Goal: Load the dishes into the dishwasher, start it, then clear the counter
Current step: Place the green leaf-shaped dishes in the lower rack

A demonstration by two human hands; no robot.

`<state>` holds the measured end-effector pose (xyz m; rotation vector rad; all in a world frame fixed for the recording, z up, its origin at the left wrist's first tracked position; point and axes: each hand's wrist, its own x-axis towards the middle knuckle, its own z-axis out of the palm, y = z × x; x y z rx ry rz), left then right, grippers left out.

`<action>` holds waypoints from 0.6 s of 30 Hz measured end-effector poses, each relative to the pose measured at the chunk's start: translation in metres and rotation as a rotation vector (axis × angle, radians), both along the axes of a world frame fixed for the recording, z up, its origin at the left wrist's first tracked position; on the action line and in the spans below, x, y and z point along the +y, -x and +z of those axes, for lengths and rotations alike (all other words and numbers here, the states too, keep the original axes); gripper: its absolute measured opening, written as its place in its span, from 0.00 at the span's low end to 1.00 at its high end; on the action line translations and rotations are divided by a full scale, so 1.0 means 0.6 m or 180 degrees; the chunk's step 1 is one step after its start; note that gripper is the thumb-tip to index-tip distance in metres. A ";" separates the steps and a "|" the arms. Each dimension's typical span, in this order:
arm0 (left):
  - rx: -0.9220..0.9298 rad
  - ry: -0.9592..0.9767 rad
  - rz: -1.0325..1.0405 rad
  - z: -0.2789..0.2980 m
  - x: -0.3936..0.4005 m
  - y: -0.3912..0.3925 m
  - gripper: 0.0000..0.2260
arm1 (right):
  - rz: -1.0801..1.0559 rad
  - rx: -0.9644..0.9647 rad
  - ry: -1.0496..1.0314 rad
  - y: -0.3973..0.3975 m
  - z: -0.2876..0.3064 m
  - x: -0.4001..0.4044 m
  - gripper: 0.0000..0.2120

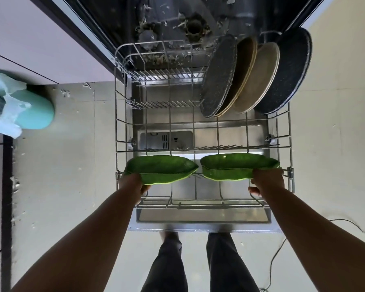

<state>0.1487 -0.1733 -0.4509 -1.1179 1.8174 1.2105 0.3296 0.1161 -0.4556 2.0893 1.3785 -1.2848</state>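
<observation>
The dishwasher's lower wire rack [122, 123] is pulled out over the open door [202, 218]. Two green leaf-shaped dishes hang side by side over its near part. My left hand [133, 186] grips the left green dish [162, 168] at its left end. My right hand [266, 182] grips the right green dish [238, 167] at its right end. At the rack's far right stand several round plates on edge: a dark speckled plate [218, 74], two tan plates [259, 76] and a second dark plate [287, 70].
Food scraps litter the dishwasher tub floor [177, 24]. A teal bin [30, 110] with a plastic liner stands on the floor at the left. A black cable [278, 253] runs across the floor at the right. My legs stand just before the door's edge.
</observation>
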 end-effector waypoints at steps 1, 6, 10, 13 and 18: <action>-0.0062 -0.0044 -0.0013 0.000 -0.003 -0.004 0.21 | -0.0027 -0.0025 0.0015 -0.002 0.002 -0.003 0.11; -0.0166 -0.0210 -0.0127 0.009 -0.017 -0.008 0.15 | -0.0062 -0.0100 -0.0042 -0.011 0.022 -0.022 0.29; -0.0262 -0.0151 -0.0183 0.039 -0.027 -0.012 0.14 | 0.0910 -0.0247 -0.0485 -0.025 0.068 -0.048 0.33; -0.0149 0.0108 -0.0787 0.093 -0.018 -0.018 0.14 | 0.1382 -0.0124 -0.0607 -0.031 0.113 -0.077 0.31; 0.0990 0.0496 -0.3634 0.192 -0.052 -0.050 0.22 | 0.3173 -0.0360 -0.0880 -0.040 0.206 -0.140 0.26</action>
